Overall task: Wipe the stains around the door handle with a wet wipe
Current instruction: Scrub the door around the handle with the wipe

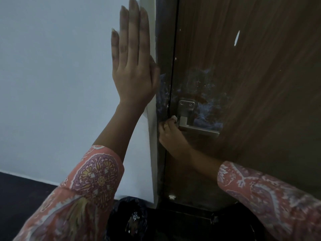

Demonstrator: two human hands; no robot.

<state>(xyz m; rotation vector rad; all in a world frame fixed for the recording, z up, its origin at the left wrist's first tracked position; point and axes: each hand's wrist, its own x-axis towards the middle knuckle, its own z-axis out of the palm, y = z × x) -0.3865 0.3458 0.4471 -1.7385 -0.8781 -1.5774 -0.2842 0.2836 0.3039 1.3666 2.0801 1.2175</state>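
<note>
My left hand (133,66) lies flat and spread on the wall (52,75), its edge against the door frame (163,49), steadying me. My right hand (171,134) is curled tight around the wipe (174,117), of which only a small white corner shows above my fingers, pressed just left of the handle (196,126), close to the gap between frame and door (260,84). The stains (205,94) spread as a bluish, scratchy haze above and to the right of the handle plate, with more on the frame itself. To do this well, I think I should unfold more of the wipe so a broad damp face meets the wood, press firmly, and work in short strokes around the plate, turning to a clean side as it soils. The corner under the lever looks awkward and likely needs a fingertip behind the wipe.
</note>
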